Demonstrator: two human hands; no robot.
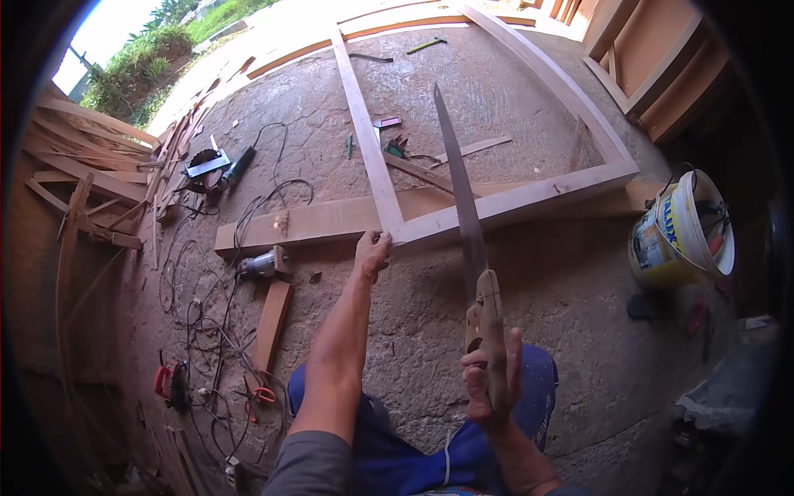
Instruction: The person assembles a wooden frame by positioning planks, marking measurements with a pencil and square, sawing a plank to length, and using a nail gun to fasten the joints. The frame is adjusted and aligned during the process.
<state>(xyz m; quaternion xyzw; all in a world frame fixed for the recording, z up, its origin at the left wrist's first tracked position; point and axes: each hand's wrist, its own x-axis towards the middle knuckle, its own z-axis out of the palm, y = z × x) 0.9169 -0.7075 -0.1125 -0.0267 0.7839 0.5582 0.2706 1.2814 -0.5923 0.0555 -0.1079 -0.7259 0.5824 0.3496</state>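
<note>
My right hand is closed round the wooden handle of a handsaw. The saw stands nearly upright in view, its long blade pointing away and crossing in front of a wooden frame. At the frame's near left corner, my left hand has its fingers bent against the wood, gripping the end of the joint. The frame's near side rests over a thick wooden beam lying on the floor. Close to the left hand, a grey power tool lies at the beam.
A white bucket of tools stands at right. Tangled cords, an angled power tool, a red tool and orange-handled scissors lie left. A hammer lies beyond; stacked timber lines the left wall.
</note>
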